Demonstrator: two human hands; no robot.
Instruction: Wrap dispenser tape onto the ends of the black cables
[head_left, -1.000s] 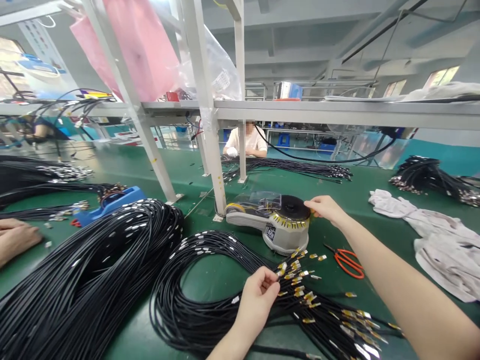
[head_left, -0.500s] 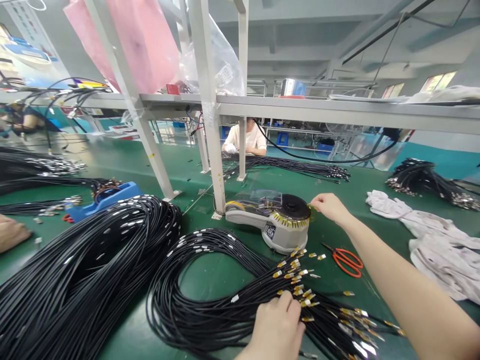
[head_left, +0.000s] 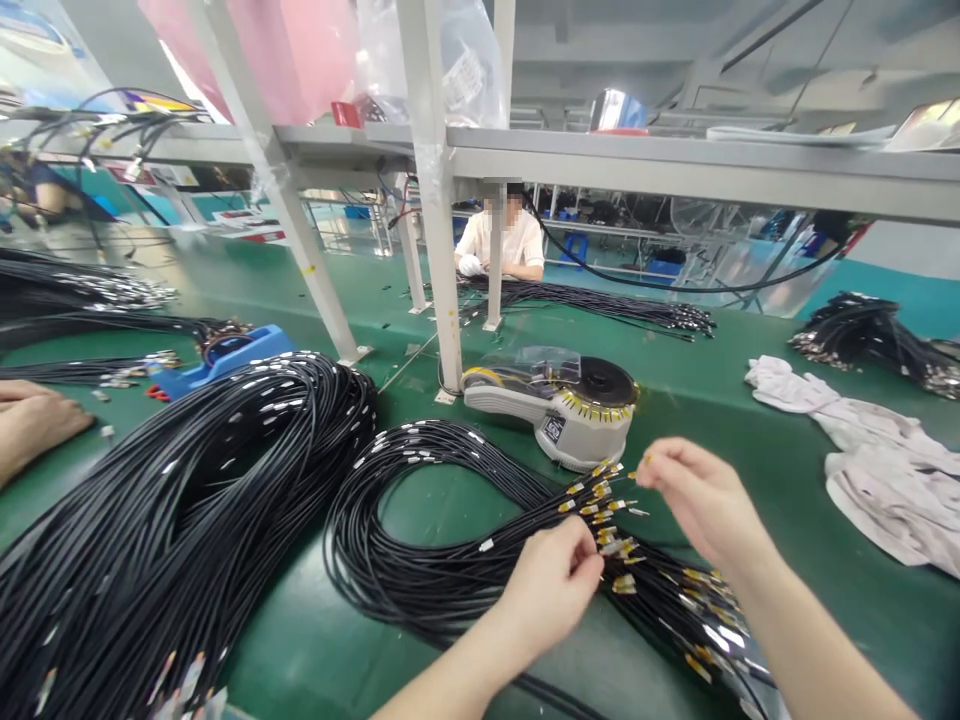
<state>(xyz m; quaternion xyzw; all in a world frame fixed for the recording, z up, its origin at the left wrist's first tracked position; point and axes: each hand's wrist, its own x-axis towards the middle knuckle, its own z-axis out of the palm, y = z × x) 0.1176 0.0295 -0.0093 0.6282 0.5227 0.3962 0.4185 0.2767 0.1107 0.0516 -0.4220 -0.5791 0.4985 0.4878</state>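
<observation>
My left hand [head_left: 559,575] is closed at the connector ends of a looped bundle of black cables [head_left: 442,580]; its fingertips pinch something I cannot make out. Just right of those ends, my right hand [head_left: 694,490] pinches a small piece of yellow tape between thumb and finger. Many cable tips [head_left: 600,505] carry yellow tape and silvery connectors. Behind them stands a grey tape dispenser [head_left: 581,430] with a round black top and yellow tape pieces around its rim. The red scissors are hidden from view.
A larger black cable coil [head_left: 247,480] lies at left, by a blue tape holder [head_left: 225,362]. Another person's hand [head_left: 37,425] rests at the left edge. White gloves [head_left: 862,430] lie at right. Metal posts [head_left: 439,220] hold a shelf; a person [head_left: 517,240] sits beyond.
My right hand has come away from the dispenser toward the cable tips with yellow tape. My left hand has shifted slightly up among the cable ends. The view has tilted downward.
</observation>
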